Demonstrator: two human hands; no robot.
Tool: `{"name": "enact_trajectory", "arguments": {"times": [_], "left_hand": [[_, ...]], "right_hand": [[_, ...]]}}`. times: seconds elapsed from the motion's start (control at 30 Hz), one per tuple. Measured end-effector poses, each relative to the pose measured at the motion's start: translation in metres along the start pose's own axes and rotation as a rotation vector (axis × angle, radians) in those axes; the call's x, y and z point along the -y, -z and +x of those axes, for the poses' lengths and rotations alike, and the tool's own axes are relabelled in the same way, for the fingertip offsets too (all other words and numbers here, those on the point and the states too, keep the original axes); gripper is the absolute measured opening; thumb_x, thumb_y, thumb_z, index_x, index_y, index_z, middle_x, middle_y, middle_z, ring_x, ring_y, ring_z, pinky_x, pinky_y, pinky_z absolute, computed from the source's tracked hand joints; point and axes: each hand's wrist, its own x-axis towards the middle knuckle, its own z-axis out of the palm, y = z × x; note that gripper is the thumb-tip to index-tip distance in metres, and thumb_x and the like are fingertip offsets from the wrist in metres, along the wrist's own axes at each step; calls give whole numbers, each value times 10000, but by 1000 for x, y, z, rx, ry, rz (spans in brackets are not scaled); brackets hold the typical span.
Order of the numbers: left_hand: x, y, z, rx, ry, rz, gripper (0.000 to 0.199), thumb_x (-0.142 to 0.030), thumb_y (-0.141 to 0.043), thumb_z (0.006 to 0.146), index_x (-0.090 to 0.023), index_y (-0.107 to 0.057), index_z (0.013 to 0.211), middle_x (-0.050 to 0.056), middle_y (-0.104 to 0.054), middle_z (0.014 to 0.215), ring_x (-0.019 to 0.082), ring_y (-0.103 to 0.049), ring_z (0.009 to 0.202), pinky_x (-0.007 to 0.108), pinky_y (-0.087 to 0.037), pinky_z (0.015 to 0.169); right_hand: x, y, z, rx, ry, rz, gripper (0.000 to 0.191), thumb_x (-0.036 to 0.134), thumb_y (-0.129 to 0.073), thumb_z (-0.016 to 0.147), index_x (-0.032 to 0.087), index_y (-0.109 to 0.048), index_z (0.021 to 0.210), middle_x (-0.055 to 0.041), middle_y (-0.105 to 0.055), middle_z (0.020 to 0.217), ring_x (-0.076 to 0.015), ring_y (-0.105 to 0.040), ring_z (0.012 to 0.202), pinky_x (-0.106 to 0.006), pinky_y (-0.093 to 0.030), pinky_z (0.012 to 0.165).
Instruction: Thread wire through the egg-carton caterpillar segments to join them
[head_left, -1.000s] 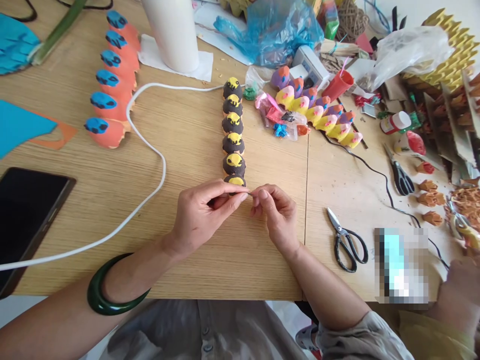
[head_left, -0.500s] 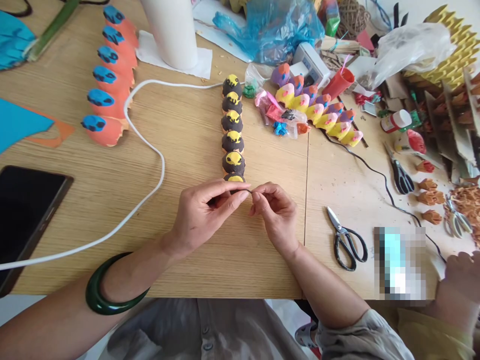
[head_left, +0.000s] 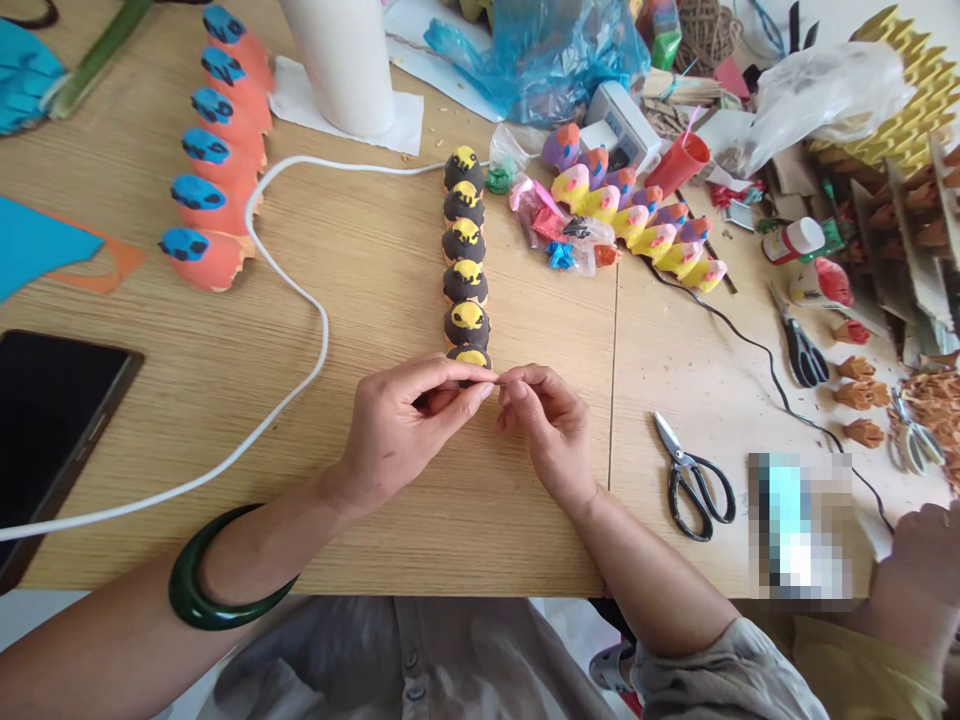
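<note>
My left hand point(head_left: 409, 425) and my right hand point(head_left: 547, 425) meet fingertip to fingertip at the near end of a row of black-and-yellow painted egg-carton cups point(head_left: 465, 240). Each hand is closed in a pinch. Between the fingertips a thin dark strand point(head_left: 496, 382) barely shows, its material too small to make out; the left fingers hide most of it. The nearest cup is partly covered by my left fingers. Every cup shows a yellow patch with small black marks on a black dome.
An orange-and-blue cup row point(head_left: 225, 170), a white cable point(head_left: 324, 330) and a phone point(head_left: 60, 430) lie left. To the right are yellow-and-pink cups point(head_left: 652, 240), small bags of coloured clay point(head_left: 562, 230), scissors point(head_left: 694, 480) and another person's hand point(head_left: 919, 560). A white roll point(head_left: 341, 70) stands behind.
Both hands stay pinched at almost the same spot. Less of the dark strand shows between the fingertips, and the left fingertips have shifted slightly left.
</note>
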Motion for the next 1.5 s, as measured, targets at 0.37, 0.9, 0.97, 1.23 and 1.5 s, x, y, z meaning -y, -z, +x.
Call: {"name": "enact_trajectory", "arguments": {"times": [0.37,0.9,0.97,1.23,1.5], "left_hand": [[-3,1,0,42,37,-34,129,-221,-751,936,-221,-849,1021,-51,-677,662,72,-490,538,199,-416,529],[-7,3,2,-29,234,-115,189,-314,-694,988,-221,-847,1048,12,-850,942,134,-718,718,234,-556,634],[-7,3,1,-30,232,-103,192,-316,-694,989,-218,-847,1051,10,-850,930,125,-700,683,231,-539,607],[-6,3,1,-28,233,-94,193,-306,-694,984,-213,-846,1058,1,-823,844,105,-622,605,229,-488,561],[-5,3,0,-101,276,-157,194,-271,-669,988,-238,-831,1090,-10,-724,735,122,-619,647,236,-475,567]], "right_hand": [[2,-1,0,21,-45,-29,396,596,-840,828,224,-707,796,37,-636,697,-90,-560,555,-240,-505,517],[-2,3,2,-55,-118,18,416,604,-777,884,221,-683,752,41,-592,668,-87,-522,533,-249,-549,535],[-3,3,2,-67,-104,6,383,585,-813,858,225,-698,790,45,-591,673,-92,-531,549,-249,-549,541],[-3,4,2,-70,-84,-4,355,562,-824,860,227,-715,824,51,-588,664,-89,-528,545,-245,-524,536],[-5,4,2,-62,-77,-42,405,607,-803,864,226,-691,787,40,-610,670,-92,-526,543,-253,-502,534]]}}
